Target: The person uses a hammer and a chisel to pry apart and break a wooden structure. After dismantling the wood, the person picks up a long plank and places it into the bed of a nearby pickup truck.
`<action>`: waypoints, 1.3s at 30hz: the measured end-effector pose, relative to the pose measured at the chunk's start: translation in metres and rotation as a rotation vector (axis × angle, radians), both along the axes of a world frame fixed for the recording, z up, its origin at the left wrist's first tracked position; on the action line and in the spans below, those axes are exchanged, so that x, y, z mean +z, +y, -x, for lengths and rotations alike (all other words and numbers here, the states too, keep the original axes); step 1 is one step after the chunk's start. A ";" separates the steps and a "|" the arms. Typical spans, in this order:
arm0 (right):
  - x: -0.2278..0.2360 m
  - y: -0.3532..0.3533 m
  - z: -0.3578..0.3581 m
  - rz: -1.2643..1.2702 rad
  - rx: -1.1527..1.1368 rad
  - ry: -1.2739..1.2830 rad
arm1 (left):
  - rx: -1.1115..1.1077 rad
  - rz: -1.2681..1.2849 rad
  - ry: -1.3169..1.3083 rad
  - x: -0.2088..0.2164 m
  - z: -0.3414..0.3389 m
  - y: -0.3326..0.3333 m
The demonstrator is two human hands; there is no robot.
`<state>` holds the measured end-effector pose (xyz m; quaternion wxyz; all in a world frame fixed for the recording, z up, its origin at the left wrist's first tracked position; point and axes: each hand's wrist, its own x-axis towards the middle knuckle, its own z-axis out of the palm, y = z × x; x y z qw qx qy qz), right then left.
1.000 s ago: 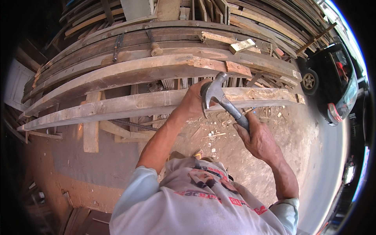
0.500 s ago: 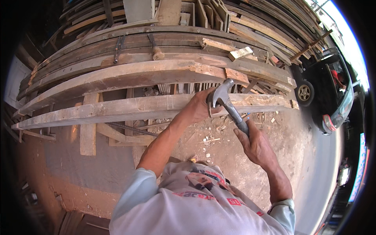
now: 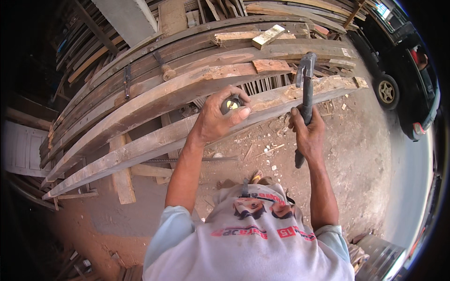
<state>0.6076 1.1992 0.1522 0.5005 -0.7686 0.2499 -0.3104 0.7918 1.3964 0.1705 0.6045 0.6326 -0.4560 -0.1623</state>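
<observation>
Curled around a small black tape measure (image 3: 229, 104) with a yellow face, my left hand (image 3: 211, 119) is just over the nearest long wooden beam (image 3: 159, 141). My right hand (image 3: 309, 133) grips a claw hammer (image 3: 307, 91) by its dark handle, head up, in front of the beam's right part. Beyond lies a second curved beam (image 3: 140, 104). On the boards behind rest a chisel-like tool (image 3: 166, 70) with a wooden handle, a slim dark tool (image 3: 127, 82) and a pale wood block (image 3: 268, 37).
Stacked planks (image 3: 286, 15) and a pale pillar (image 3: 126, 18) stand at the back. A short board (image 3: 123, 185) juts toward me under the near beam. Wood chips (image 3: 274, 167) litter the floor. A dark vehicle (image 3: 401, 100) stands at the right beside the road.
The hammer has moved right, away from my left hand, and now points more upright. My left hand has turned, bringing the tape measure into sight. The whole view has swung round.
</observation>
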 end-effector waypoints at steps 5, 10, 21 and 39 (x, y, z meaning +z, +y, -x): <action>-0.019 -0.081 -0.049 0.500 -0.029 0.068 | 0.009 0.109 0.215 -0.014 0.004 -0.009; -0.039 -0.108 -0.060 0.667 0.047 0.079 | 0.153 0.090 0.104 -0.015 0.012 -0.018; -0.036 -0.102 -0.061 0.551 -0.020 0.042 | 0.335 -0.237 -0.136 -0.004 0.017 -0.074; -0.033 -0.093 -0.062 0.484 -0.074 0.189 | 0.352 0.654 0.873 -0.063 -0.030 0.020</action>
